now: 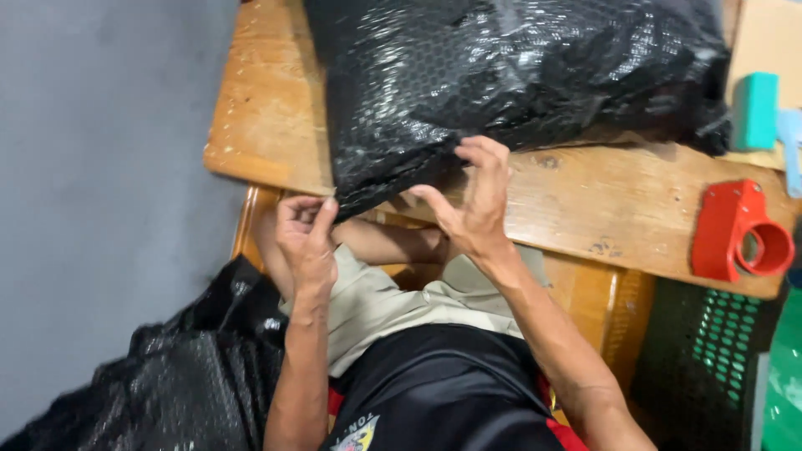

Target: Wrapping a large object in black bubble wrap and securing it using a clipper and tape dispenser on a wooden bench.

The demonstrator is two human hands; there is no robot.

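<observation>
- Black bubble wrap, glossy and crinkled, is bundled around a big package (518, 75) that fills the upper part of my wooden table (585, 200) and hangs a corner over the near edge.
- My left hand (305, 238) is at that overhanging corner, fingers curled in narrow, thumb and forefinger pinching the lowest tip of the wrap just below the table edge.
- My right hand (476, 205) is just beside it, fingers half spread and arched, fingertips pressing on the lower edge of the package while the thumb points left under the wrap. It pinches nothing that I can see.
- Both hands are close together, near the front edge of the table, above my lap.
- A red tape dispenser (739, 234) lies on the right end of the table, well apart from the package.
- A teal block (756, 108) sits further up on the right, beside the package's far corner.
- More black bubble wrap (192, 376) is heaped low on my left, by my knee.
- A green perforated basket (718, 351) stands under the right end of the table.
</observation>
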